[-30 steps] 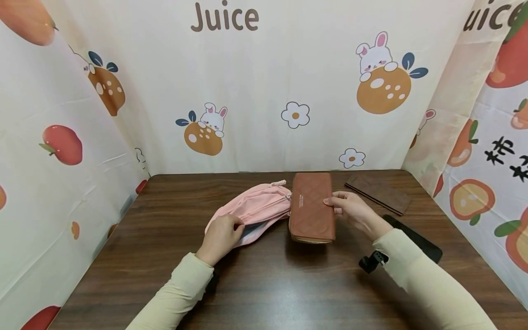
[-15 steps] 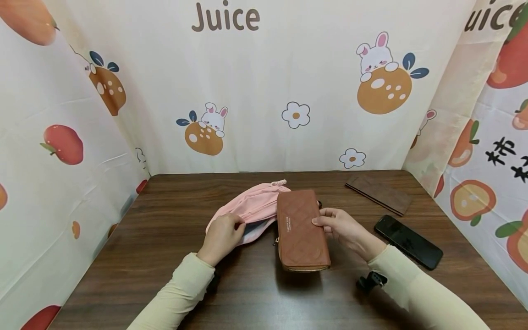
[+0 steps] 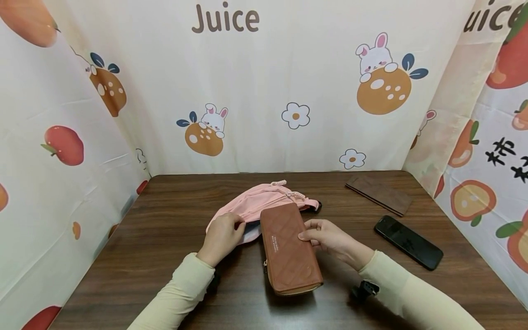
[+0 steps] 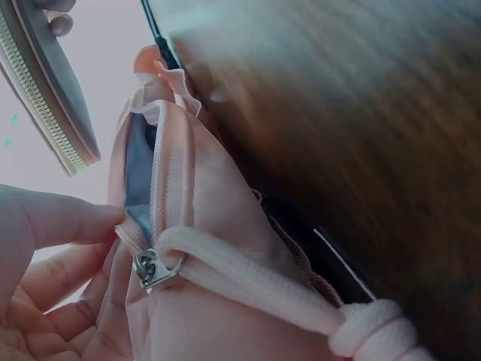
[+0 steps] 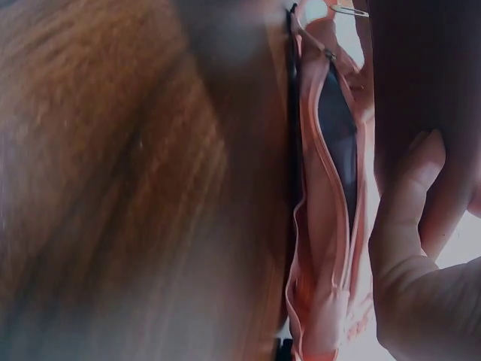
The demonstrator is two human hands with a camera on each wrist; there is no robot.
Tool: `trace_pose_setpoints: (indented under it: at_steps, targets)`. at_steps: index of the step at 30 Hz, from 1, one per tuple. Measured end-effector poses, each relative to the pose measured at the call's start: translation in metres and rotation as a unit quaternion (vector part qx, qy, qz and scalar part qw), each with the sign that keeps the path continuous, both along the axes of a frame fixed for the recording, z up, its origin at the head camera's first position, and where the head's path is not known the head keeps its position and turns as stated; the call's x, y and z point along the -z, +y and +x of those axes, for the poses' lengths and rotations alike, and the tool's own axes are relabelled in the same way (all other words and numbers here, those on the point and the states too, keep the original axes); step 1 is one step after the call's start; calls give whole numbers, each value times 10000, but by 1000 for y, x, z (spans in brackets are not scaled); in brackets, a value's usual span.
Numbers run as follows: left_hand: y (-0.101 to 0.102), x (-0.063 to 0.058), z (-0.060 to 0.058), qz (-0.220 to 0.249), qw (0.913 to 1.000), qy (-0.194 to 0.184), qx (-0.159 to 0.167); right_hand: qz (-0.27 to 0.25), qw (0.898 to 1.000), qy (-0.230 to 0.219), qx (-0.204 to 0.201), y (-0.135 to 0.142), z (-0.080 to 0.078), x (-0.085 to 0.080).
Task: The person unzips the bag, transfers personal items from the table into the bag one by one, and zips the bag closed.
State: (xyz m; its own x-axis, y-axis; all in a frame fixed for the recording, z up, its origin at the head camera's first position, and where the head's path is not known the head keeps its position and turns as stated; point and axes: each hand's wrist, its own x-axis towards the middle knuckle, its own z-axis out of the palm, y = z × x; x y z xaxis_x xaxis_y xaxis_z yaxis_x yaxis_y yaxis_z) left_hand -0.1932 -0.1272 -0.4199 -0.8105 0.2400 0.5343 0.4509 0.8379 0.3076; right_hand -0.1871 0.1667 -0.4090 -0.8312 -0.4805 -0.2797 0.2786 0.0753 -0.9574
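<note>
A pink waist bag (image 3: 251, 197) lies on the dark wooden table with its zip (image 4: 158, 173) partly undone, showing a grey-blue lining (image 4: 139, 169). The left hand (image 3: 221, 237) pinches the near edge of the bag's opening, beside the metal zip slider (image 4: 150, 269). Held by its right side, a brown quilted long wallet (image 3: 290, 250) is in the right hand (image 3: 333, 240), thumb on top. The wallet is tilted above the table, just in front of the bag, and its gold zip is closed. In the right wrist view the wallet (image 5: 421, 68) looms dark beside the bag's gaping mouth (image 5: 337, 135).
A black phone (image 3: 408, 242) lies on the table (image 3: 136, 256) to the right. Behind it, near the back right corner, is a flat dark brown wallet-like item (image 3: 378, 195). A printed curtain (image 3: 264, 82) encloses the table at the back and both sides.
The right hand has drawn the brown wallet left and toward the body, turning it slightly. The bag's buckle end and the phone have come into full sight. The left hand stays put.
</note>
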Motion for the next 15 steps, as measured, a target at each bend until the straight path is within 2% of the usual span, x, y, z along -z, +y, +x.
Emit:
trace_pose_setpoints:
  at_steps: [15]
  targets:
    - [2, 1, -3, 73, 9998, 186, -29, 234, 9995, -130, -186, -19, 7, 9]
